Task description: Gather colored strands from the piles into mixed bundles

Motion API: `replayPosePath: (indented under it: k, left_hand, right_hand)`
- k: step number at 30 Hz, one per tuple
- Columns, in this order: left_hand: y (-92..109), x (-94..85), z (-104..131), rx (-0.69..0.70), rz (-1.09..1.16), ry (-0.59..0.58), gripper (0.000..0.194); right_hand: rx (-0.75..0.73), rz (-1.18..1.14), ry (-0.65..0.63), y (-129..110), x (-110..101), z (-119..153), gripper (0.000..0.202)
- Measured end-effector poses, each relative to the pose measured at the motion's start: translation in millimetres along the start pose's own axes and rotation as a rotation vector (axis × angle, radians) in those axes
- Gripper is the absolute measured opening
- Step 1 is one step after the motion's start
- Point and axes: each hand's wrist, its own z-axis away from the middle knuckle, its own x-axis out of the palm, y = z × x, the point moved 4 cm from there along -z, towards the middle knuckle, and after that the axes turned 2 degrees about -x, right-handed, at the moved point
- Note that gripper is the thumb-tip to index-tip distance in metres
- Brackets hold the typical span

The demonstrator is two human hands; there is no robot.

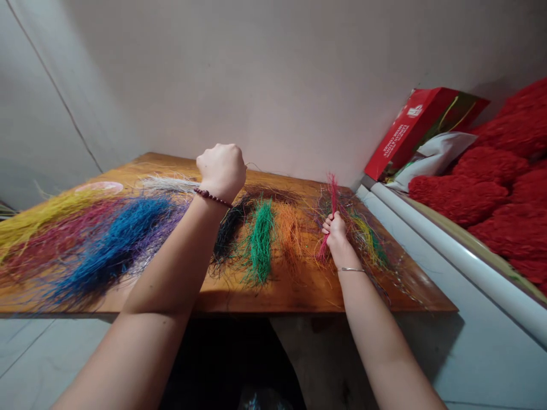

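Observation:
My right hand (335, 228) is closed round a thin upright bunch of pinkish-red strands (333, 193), which stick out above and below the fist. Raised over the back of the table, my left hand (222, 168) makes a fist with its back toward me. Its fingers are turned away, so anything in them is hidden. Between the two hands lie bundles of black strands (231, 230), green strands (261, 242) and orange strands (289, 230). White strands (168, 184) lie behind my left wrist. Mixed yellow and green strands (370, 239) are just right of my right hand.
On the left of the wooden table (273, 299) spread blue strands (115, 245), dark red strands (64, 233) and yellow strands (38, 216). To the right, beyond a white rail (461, 247), are a red gift bag (404, 131) and red fluffy bundles (461, 191). A wall stands behind.

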Motion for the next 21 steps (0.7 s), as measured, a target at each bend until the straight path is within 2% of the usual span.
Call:
replayPosePath:
  k: [10, 21]
  left_hand:
    - [-9, -5.6, -3, -0.065, 0.001, -0.001, 0.041]
    - [-30, 1.0, -21, -0.121, -0.008, -0.027, 0.049]
  right_hand:
    - [0.003, -0.014, -0.001, 1, 0, 0, 0.037]
    - [0.026, -0.032, 0.023, 3, 2, 3, 0.039]
